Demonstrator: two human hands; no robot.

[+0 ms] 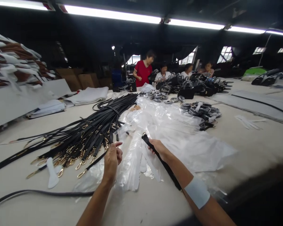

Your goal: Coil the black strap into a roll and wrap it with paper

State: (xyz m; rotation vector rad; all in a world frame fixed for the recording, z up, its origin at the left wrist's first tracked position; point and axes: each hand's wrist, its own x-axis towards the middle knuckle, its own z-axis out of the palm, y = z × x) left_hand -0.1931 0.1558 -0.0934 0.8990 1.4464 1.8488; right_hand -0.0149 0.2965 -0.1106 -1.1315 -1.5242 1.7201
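Note:
My right hand (159, 148) is closed round a black strap (163, 163) near its upper end, and the strap runs back under my forearm toward the table's near edge. My left hand (112, 160) hovers over clear plastic sleeves (132, 163) with its fingers loosely curled and the thumb and forefinger apart; nothing shows in it. Just left of that hand lies a big bundle of black straps with gold clasps (89, 135). A white band (197, 191) wraps my right wrist.
Clear plastic sheeting (179, 135) covers the table's middle. Coiled straps (200, 111) and black bags (191, 86) sit farther back, where several people work. Folded white cloth (88, 95) lies at back left, stacked goods (14, 62) at far left.

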